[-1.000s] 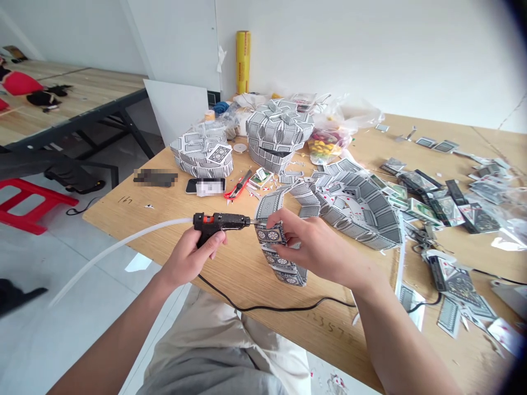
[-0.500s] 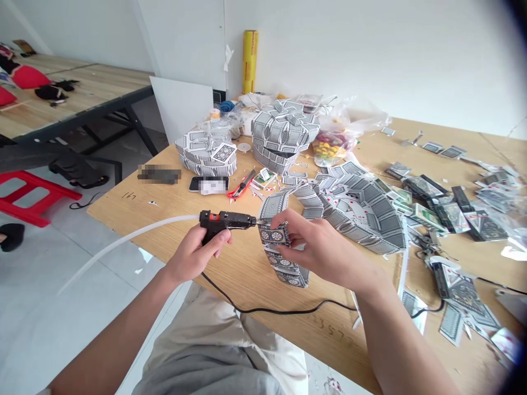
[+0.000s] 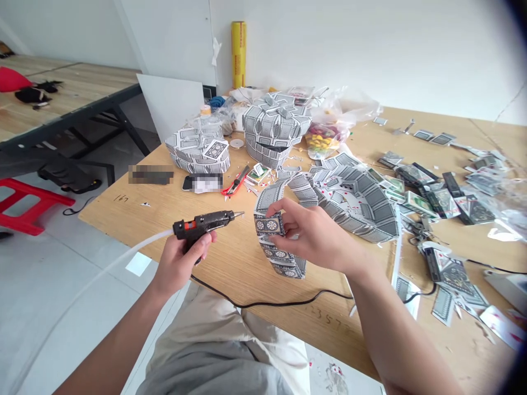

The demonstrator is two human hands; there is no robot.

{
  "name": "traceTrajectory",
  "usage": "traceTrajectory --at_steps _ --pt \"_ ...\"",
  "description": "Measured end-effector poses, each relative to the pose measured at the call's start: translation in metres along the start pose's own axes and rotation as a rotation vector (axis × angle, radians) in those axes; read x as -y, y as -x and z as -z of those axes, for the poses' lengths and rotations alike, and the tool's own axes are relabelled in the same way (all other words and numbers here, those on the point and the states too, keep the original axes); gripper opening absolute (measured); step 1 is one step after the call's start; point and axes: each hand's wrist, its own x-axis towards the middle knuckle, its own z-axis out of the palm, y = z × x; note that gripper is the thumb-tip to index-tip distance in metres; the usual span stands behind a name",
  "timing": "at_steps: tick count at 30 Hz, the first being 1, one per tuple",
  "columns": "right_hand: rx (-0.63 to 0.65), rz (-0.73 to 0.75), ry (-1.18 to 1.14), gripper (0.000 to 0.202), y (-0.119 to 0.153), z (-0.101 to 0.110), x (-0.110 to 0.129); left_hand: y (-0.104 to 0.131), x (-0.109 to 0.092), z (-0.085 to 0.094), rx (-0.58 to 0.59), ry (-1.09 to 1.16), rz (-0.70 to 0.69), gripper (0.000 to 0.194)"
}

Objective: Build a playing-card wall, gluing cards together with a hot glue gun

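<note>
My left hand [image 3: 178, 263] is wrapped round the handle of a black glue gun [image 3: 203, 224], its nozzle pointing right. A long whitish glue stick [image 3: 123, 255] trails out of its back end. My right hand [image 3: 315, 233] pinches the edge of a curved strip of playing cards [image 3: 276, 253], grey with round patterns on the backs. The nozzle tip is apart from the strip. Behind my right hand the strip meets or lies against a ring of folded cards [image 3: 381, 216]; I cannot tell whether they are joined.
Two rounded card boxes [image 3: 275, 123] [image 3: 197, 148] stand at the back. A red utility knife [image 3: 235, 184], a phone [image 3: 201, 182] and card packs [image 3: 440, 200] lie around. A black cord [image 3: 280, 303] crosses the table's front. A red stool [image 3: 24, 206] stands at left.
My left hand has drawn the glue gun left, away from the card strip; its nozzle was at the strip's edge before. My right hand still holds the strip. The view has shifted slightly.
</note>
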Motion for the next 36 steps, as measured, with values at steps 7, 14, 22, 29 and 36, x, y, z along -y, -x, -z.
traceTrajectory --at_steps 7,14,22,29,36 --pt "-0.045 -0.025 -0.175 0.035 -0.002 0.000 -0.006 0.025 -0.003 -0.019 0.077 -0.276 -0.235 0.018" --pt "-0.085 -0.070 -0.328 0.036 -0.006 -0.004 -0.015 0.024 -0.012 -0.031 0.107 -0.342 -0.394 0.010" --pt "-0.055 -0.090 -0.416 0.039 -0.008 -0.007 -0.020 0.019 -0.017 -0.037 0.126 -0.370 -0.351 0.006" --pt "-0.044 -0.090 -0.398 0.039 -0.007 -0.006 -0.021 0.022 -0.015 -0.036 0.134 -0.395 -0.300 0.010" --pt "-0.035 -0.090 -0.389 0.038 -0.007 -0.008 -0.024 0.018 -0.007 -0.032 0.153 -0.424 -0.460 0.005"
